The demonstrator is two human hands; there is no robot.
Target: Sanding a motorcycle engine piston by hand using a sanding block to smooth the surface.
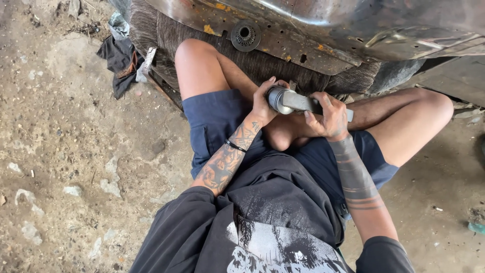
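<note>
I sit cross-legged on a dirt floor in blue shorts. My left hand [263, 102] wraps the round grey metal end of a cylindrical metal part [287, 100], fingers curled over its rim. My right hand [329, 118] grips the flatter shaft of the same part, which runs to the right past my fingers. The part lies level above my shin and knee. Both forearms are tattooed, and a thin black band circles my left wrist.
A rusty metal car underside [323, 25] hangs just beyond my knees, with a round bearing-like hub [245, 35] bolted on. A worn tyre [262, 63] lies beneath it. A dark rag [119, 63] lies on the ground [70, 151] at upper left.
</note>
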